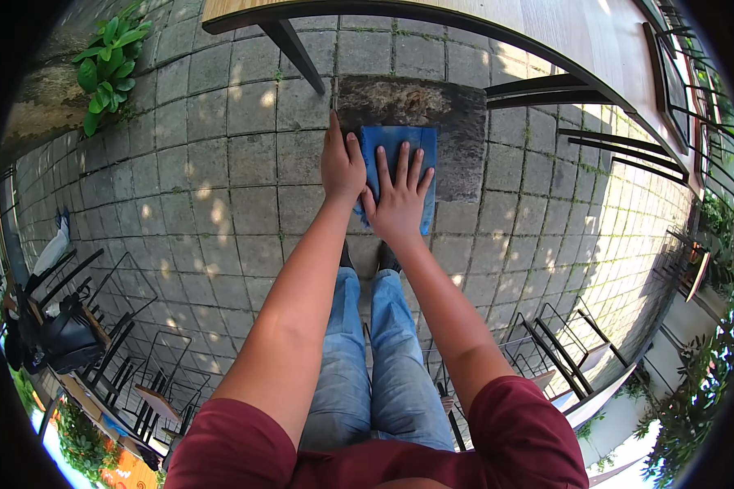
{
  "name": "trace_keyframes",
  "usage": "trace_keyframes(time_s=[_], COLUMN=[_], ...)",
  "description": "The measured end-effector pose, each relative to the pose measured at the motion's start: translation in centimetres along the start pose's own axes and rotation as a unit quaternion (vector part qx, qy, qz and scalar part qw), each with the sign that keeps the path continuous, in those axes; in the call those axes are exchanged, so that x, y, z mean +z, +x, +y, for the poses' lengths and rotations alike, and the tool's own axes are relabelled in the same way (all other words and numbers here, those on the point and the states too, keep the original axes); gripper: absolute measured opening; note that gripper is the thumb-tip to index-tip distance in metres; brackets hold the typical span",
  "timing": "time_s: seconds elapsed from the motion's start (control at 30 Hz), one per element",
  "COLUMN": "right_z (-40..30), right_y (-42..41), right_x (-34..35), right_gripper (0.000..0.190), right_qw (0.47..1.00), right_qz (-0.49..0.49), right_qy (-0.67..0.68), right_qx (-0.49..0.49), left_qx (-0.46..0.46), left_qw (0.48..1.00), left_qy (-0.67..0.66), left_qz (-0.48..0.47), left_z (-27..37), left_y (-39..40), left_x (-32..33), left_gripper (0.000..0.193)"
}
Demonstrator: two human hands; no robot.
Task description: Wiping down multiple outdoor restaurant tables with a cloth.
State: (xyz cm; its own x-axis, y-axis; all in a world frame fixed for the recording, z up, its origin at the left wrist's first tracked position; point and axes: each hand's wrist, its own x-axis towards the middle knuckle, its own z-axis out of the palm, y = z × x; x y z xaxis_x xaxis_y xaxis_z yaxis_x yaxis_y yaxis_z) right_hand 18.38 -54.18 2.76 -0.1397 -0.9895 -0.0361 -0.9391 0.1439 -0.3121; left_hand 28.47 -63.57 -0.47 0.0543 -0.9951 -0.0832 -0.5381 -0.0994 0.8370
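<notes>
A folded blue denim cloth (429, 177) with frayed edges lies partly over a dark, weathered board (459, 165), its lower part reaching past the board towards me. My right hand (400, 192) rests flat on the cloth with its fingers spread. Beside the cloth's left edge is my left hand (344, 162), turned on its side near the board's left edge, its fingers pointing away from me; nothing shows in its grasp. The board's far part is brown and worn. What supports the board is hidden.
A wood-topped table (465, 13) with dark metal legs stands beyond the board. Grey paving (251, 159) surrounds it. A leafy plant (107, 67) grows at the upper left. Metal-framed chairs (159, 400) are at both lower sides. Another person's leg (54, 244) shows at far left, near a black bag (73, 336).
</notes>
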Motion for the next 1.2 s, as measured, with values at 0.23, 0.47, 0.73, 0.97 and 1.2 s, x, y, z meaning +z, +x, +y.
trace_keyframes(time_s=[0.23, 0.47, 0.73, 0.97, 1.2], right_z=[0.5, 0.8, 0.3, -1.4, -1.5], right_y=[-2.3, 3.8, 17.1, 12.5, 2.0], right_x=[0.0, 1.2, 3.6, 3.2, 1.7], right_gripper=[0.070, 0.067, 0.065, 0.062, 0.058], right_qw=[0.999, 0.999, 0.986, 0.993, 0.999], right_qz=[-0.038, 0.004, 0.166, 0.113, 0.009], right_qy=[-0.021, 0.001, -0.020, 0.008, 0.023], right_qx=[-0.026, -0.053, 0.023, -0.021, -0.036], left_qx=[0.002, 0.041, 0.014, 0.071, 0.052], left_qw=[0.998, 0.998, 0.994, 0.983, 0.973], left_qy=[-0.065, -0.056, -0.100, -0.172, -0.220], left_qz=[-0.019, -0.010, -0.035, 0.004, -0.043], left_z=[-0.9, -1.5, -0.3, -1.9, -2.2], left_y=[-0.5, 0.0, -0.1, -0.1, 0.3], left_x=[-0.3, -0.3, 0.0, -0.7, -0.6], left_gripper=[0.056, 0.061, 0.064, 0.063, 0.073])
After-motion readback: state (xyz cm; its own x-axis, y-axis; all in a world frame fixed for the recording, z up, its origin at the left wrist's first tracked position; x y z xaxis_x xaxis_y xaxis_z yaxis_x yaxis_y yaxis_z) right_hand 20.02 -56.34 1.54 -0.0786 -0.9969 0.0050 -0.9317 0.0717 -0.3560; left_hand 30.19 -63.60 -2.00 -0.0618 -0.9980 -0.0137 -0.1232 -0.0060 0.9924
